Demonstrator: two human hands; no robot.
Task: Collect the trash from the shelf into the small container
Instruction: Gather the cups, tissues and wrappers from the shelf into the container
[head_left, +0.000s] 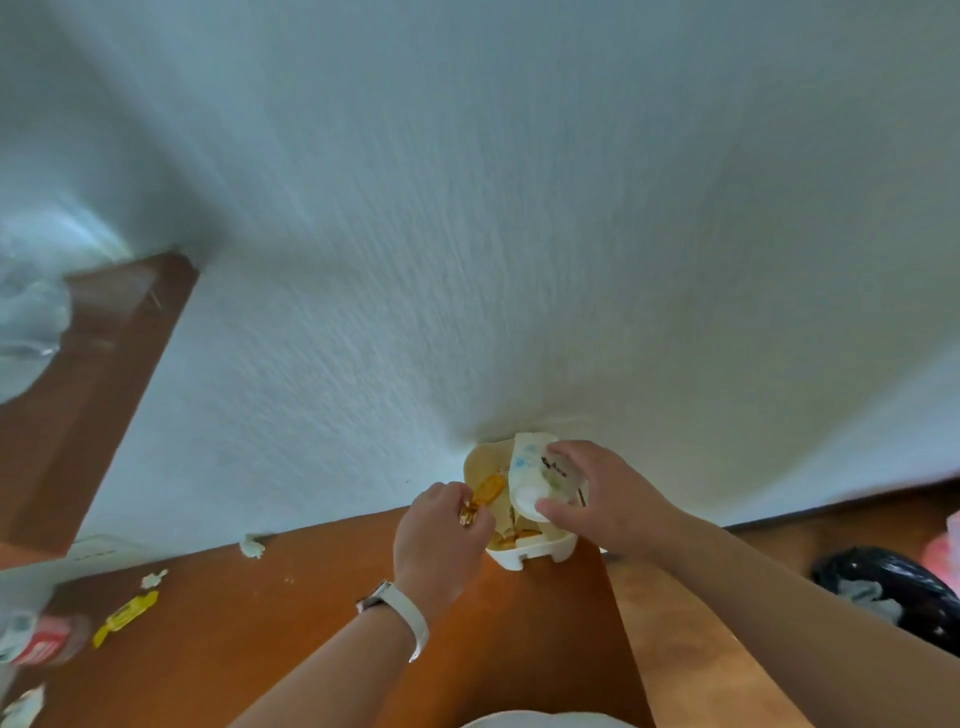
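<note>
Across the upper two thirds of the frame spreads a white textured wall (493, 234), blurred in streaks. Below it, the brown wooden shelf (260, 623) fills the lower part of the frame, and a second brown board (88, 374) rises along the left edge. At the lower right sits a black plastic bag (893, 592) with something pale crumpled inside it, well apart from the hands.

Right of center, low in the frame, the small cream container (535, 553) stands on the shelf against the wall, already holding yellow scraps. The right hand (608, 499) is closed around a white crumpled wrapper (535, 478) with blue marks, holding it over the container's mouth, so the far rim is partly hidden. The left hand (441, 535), with a white watch band (405, 613) on its wrist, pinches a yellow candy wrapper (483, 496) at the container's near-left edge.

Toward the lower left, more trash lies loose on the shelf: a red-labelled can or bottle (47, 644), too blurred to tell which, a yellow sweet wrapper (124, 618) just beside it, a small white scrap (154, 578) above that, a crumpled tissue (251, 546) against the wall, and a white paper ball (23, 706) in the bottom corner.
</note>
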